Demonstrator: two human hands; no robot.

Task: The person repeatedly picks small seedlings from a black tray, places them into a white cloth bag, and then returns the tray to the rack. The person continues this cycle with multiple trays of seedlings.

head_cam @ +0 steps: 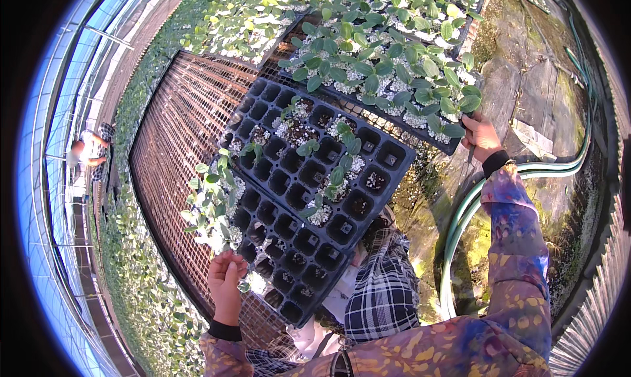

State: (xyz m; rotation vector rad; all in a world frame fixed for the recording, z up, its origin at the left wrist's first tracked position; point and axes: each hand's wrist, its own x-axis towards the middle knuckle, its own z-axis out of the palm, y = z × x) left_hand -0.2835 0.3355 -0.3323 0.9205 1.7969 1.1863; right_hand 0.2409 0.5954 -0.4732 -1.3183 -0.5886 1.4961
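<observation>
My right hand (pixel 480 135) grips the near right corner of a black tray full of green seedlings (pixel 374 66). A thin dark strip (pixel 471 154) sticks out below its fingers; I cannot tell what it is. Before me, a black plug tray (pixel 340 226) has mostly bare cells and a few seedlings in white granular medium. It overlaps a second cell tray (pixel 300 290), which has a cluster of seedlings (pixel 217 204) at its left end. Just below that cluster is my left hand (pixel 227 283), its fingers bent close together; whether they pinch anything is unclear.
A rusty mesh bench (pixel 182 111) lies under the trays. More seedling trays (pixel 246 17) stand at the back and along the left. Pale green hoses (pixel 461 219) curve over the ground sheet (pixel 498 86) at right. Another person (pixel 93 147) is at far left.
</observation>
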